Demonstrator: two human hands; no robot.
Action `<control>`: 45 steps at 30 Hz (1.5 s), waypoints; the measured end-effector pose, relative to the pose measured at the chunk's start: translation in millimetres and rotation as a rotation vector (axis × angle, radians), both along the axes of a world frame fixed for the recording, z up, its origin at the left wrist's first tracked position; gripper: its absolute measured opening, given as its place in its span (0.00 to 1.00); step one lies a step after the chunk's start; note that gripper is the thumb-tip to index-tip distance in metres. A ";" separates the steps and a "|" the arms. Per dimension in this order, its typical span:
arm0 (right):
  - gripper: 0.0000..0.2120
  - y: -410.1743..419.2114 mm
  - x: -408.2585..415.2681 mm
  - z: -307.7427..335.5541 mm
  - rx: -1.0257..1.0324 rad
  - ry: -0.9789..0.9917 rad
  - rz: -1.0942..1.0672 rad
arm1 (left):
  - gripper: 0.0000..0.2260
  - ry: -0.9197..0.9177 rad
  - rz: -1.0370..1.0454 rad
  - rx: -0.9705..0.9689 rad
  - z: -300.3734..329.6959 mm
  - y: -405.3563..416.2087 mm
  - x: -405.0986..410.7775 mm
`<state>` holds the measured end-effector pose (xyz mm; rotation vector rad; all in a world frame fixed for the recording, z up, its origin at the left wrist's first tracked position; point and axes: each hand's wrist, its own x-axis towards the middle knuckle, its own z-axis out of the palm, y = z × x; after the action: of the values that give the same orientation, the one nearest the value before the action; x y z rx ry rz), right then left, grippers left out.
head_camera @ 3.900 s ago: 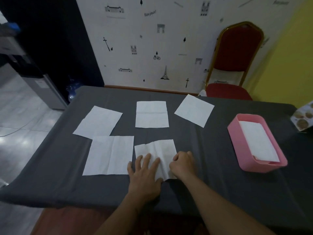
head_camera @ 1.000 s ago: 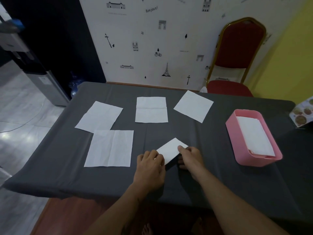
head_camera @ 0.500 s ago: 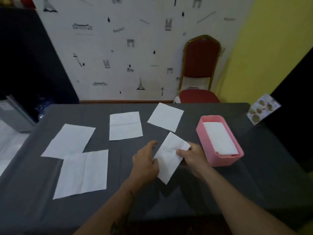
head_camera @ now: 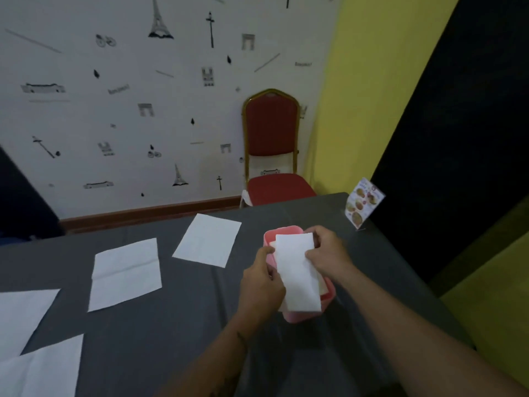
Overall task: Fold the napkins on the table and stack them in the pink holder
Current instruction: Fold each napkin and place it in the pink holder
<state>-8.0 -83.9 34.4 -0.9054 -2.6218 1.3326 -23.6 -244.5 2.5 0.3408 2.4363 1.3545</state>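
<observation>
A folded white napkin (head_camera: 297,277) hangs just over the pink holder (head_camera: 300,317), covering most of its opening. My left hand (head_camera: 262,285) pinches the napkin's left edge and my right hand (head_camera: 326,255) pinches its right edge near the top. Another folded napkin peeks out inside the holder beneath it. Several unfolded napkins lie flat on the dark table: one (head_camera: 207,239) just left of the holder, one (head_camera: 126,273) further left, and two (head_camera: 20,319) (head_camera: 43,371) at the lower left edge of the view.
The table has a dark grey cloth (head_camera: 177,325). A standing menu card (head_camera: 363,203) is at the far right corner. A red chair (head_camera: 272,156) stands behind the table against the patterned wall.
Both hands lifted the folded napkin off the table and carried it right, from in front of me to over the pink holder. The view turned right with it.
</observation>
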 end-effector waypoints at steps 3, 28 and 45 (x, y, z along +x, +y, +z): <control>0.21 18.6 -20.2 -4.9 0.041 -0.019 0.063 | 0.21 0.006 0.049 -0.076 -4.0 25.7 -8.5; 0.24 34.4 -19.7 -40.2 0.556 -0.062 0.556 | 0.18 0.342 -0.161 -0.494 -29.1 38.7 -23.4; 0.27 -108.4 -85.3 -54.2 0.247 -0.070 0.514 | 0.19 0.171 0.116 -0.313 -46.5 -125.6 -69.8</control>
<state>-93.3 -192.3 -19.8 -0.2538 -3.1144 1.0202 -93.4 -370.0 -44.0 0.2481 2.7960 0.9976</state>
